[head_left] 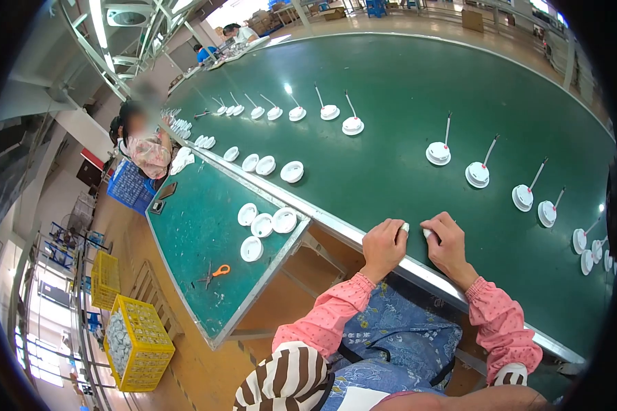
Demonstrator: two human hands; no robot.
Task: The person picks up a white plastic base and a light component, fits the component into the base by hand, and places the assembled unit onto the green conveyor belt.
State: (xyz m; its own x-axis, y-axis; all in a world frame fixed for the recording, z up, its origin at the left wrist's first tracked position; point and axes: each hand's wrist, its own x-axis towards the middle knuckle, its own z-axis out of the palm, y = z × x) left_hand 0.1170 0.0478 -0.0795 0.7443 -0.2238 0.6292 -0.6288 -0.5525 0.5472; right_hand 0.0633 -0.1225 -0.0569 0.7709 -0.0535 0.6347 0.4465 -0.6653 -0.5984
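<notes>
My left hand rests at the near edge of the long green work surface, its fingers curled into a loose fist. Beside it, a small gap to the right, my right hand is also curled closed on the surface. Something white, like a finger cover, shows at each thumb tip; no held part is visible. Beyond the hands stand white round fittings with upright wires, among them one fitting ahead and another to the right. A white round cup without a wire lies to the left.
A lower green side table holds several white cups, orange-handled scissors and a phone. A person sits at the far left. Yellow crates stand on the floor. Metal edging borders the long surface.
</notes>
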